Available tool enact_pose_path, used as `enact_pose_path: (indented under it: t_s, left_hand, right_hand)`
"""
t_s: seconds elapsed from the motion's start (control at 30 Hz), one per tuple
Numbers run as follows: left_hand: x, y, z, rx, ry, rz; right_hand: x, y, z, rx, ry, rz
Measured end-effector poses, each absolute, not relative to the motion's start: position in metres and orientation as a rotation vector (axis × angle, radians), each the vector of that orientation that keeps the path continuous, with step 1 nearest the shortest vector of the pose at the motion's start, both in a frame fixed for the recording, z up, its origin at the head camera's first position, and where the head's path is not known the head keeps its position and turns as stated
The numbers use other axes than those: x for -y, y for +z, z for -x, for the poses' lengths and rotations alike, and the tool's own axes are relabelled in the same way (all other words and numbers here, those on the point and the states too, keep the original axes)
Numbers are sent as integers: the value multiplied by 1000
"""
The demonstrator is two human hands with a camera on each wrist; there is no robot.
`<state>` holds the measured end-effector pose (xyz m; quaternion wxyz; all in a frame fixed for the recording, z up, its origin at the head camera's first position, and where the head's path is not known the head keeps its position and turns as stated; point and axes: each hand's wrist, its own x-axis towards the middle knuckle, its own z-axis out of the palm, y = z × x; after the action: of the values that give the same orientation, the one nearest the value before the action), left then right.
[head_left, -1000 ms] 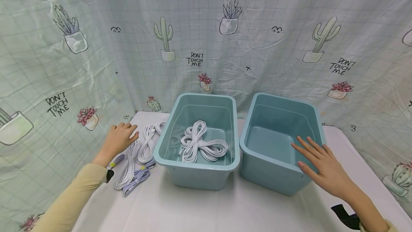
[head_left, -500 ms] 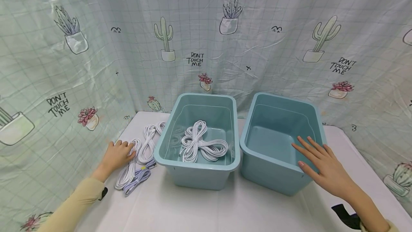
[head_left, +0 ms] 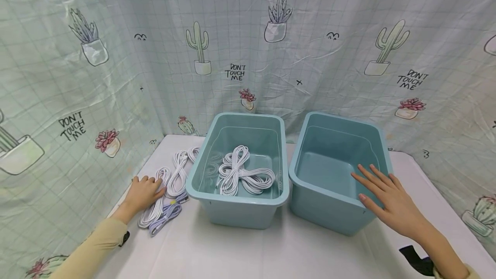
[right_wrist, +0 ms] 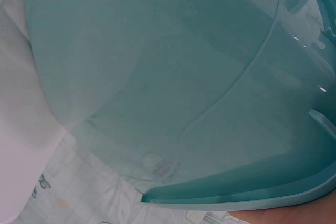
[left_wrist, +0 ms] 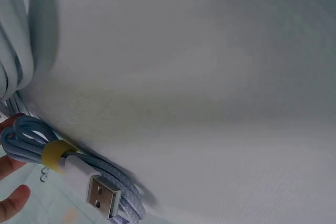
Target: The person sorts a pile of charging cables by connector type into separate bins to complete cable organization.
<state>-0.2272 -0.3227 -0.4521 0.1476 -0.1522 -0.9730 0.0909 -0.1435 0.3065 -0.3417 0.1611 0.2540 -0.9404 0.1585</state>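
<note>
Teal bins (head_left: 327, 193), white cables (head_left: 178, 175), cactus-print curtain (head_left: 116, 55).
</note>
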Motion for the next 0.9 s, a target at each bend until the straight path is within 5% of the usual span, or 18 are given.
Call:
enact_pose_path:
  t_s: [0.9]
  left_hand:
    - [308, -449, 235, 2690, 266, 406]
  right_hand:
    - [-306, -343, 145, 2685, 444, -726]
